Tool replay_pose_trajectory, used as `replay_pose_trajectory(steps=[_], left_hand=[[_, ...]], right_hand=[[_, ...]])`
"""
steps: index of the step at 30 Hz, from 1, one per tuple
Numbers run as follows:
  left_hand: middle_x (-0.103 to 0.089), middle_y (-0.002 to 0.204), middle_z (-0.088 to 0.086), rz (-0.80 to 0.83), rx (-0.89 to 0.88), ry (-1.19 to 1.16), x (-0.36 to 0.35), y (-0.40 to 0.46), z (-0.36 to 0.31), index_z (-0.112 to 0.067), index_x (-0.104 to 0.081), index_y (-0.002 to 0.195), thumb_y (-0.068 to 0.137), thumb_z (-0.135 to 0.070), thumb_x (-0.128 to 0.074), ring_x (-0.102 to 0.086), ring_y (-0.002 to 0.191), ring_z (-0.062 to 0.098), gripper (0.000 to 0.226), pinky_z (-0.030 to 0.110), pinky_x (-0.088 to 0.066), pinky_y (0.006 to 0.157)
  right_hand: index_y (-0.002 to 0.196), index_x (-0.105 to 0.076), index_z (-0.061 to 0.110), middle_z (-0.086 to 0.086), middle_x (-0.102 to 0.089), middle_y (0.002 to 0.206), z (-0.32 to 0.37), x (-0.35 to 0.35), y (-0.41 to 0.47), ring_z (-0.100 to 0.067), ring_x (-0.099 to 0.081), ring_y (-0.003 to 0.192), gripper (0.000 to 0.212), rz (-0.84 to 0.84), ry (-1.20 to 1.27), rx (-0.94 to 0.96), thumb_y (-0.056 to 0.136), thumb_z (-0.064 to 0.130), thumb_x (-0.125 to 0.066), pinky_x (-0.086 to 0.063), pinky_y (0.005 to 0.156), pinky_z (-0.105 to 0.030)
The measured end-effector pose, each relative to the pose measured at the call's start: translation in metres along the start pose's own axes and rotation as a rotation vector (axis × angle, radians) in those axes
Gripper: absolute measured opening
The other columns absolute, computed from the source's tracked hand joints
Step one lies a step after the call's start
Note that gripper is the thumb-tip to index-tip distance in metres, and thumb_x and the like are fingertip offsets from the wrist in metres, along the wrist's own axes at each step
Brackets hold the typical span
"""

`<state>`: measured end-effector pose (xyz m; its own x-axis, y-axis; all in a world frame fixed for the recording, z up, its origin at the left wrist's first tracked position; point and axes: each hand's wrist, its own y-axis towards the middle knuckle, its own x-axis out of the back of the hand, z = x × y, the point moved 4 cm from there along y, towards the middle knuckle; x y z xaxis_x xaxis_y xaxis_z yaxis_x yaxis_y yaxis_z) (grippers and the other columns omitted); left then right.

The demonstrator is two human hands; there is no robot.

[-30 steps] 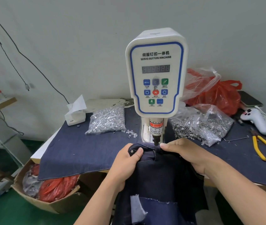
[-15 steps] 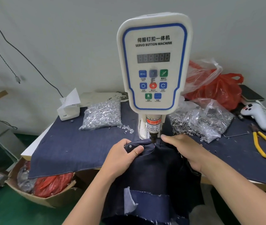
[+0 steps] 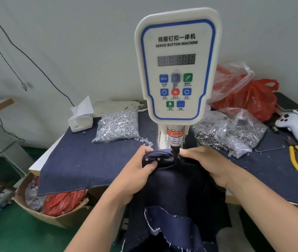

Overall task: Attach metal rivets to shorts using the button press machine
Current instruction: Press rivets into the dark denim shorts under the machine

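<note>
Dark denim shorts [image 3: 173,180], pinched by left hand [image 3: 141,166] and right hand [image 3: 208,164], have crept beneath the button press machine [image 3: 176,70] at the table's front edge, showing two set rivets [image 3: 152,159], so pressing seems imminent.

Both forearms are bare, left hand [image 3: 137,171] and right hand [image 3: 211,165] ungloved.
</note>
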<state>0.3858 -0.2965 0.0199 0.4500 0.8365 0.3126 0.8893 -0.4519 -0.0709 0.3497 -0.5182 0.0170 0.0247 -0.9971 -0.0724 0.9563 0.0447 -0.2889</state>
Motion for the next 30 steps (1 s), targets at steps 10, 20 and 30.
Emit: replay_pose_trajectory(steps=[10,20,30], left_hand=[[-0.080,0.112,0.004,0.010,0.110,-0.307,-0.020,0.008,0.012,-0.015,-0.075,0.117,0.082,-0.036,-0.085,-0.075,0.105,0.016,0.041,0.027,-0.058,0.085],[-0.079,0.116,0.005,0.013,0.070,-0.299,-0.011,0.010,0.020,-0.018,-0.073,0.122,0.085,-0.026,-0.081,-0.073,0.115,0.026,0.038,0.040,-0.056,0.102],[-0.080,0.109,-0.003,0.001,0.045,-0.186,-0.008,0.006,0.022,-0.022,-0.072,0.117,0.089,-0.029,-0.083,-0.074,0.103,0.012,0.030,0.029,-0.055,0.091]], right_hand=[[0.100,-0.082,0.012,-0.016,-0.078,0.102,-0.004,-0.007,0.004,-0.031,-0.076,0.096,0.021,-0.116,0.066,-0.057,0.087,0.027,-0.074,-0.058,0.091,-0.043],[0.096,-0.083,0.016,-0.011,-0.080,0.099,-0.006,-0.002,0.006,-0.024,-0.077,0.094,0.018,-0.157,0.047,-0.018,0.090,0.030,-0.074,-0.057,0.086,-0.033],[0.100,-0.082,0.011,-0.015,-0.079,0.100,-0.015,0.004,0.005,-0.030,-0.075,0.100,0.028,-0.174,-0.010,-0.002,0.092,0.036,-0.073,-0.053,0.101,-0.046]])
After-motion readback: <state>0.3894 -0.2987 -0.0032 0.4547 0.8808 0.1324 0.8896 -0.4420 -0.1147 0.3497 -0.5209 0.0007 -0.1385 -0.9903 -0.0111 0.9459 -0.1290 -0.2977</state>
